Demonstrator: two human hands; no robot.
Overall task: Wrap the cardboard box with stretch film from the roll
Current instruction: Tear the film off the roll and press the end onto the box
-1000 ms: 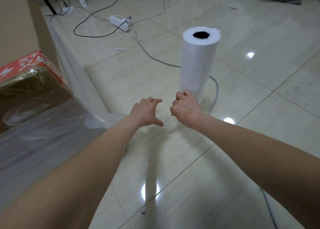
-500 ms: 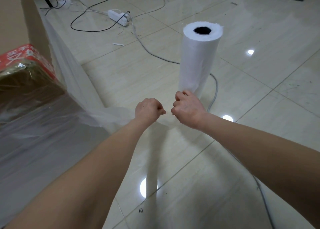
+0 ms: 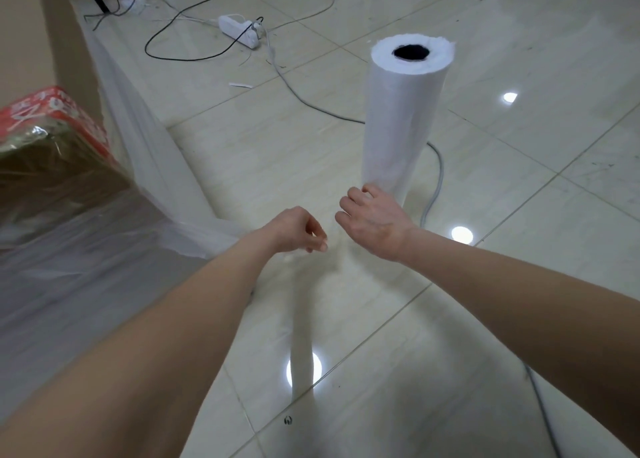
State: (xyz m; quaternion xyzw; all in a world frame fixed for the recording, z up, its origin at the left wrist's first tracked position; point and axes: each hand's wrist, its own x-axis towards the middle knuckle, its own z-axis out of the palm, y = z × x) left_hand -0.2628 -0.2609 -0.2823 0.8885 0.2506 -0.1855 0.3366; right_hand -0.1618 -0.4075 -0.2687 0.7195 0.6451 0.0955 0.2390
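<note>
The cardboard box [image 3: 52,166], brown with a red printed band, lies at the left under clear stretch film [image 3: 156,166]. From the box the film runs in a loose sheet across the floor toward my hands. The white roll [image 3: 401,118] stands upright on the tiles just beyond them. My left hand [image 3: 298,229] has its fingers curled and pinches the gathered end of the film. My right hand [image 3: 370,218] is curled at the foot of the roll and seems to grip the film there; its fingertips are hidden. A small gap separates the two hands.
A white power strip [image 3: 239,31] with a black cable [image 3: 180,53] lies at the back. A grey cable [image 3: 438,180] curves round the roll's base and runs on to the lower right. A tan surface [image 3: 27,41] rises at the upper left.
My left hand went from spread fingers to a curl closed on the film's end. The right hand stayed at the roll's base. The gap between the hands is slightly wider.
</note>
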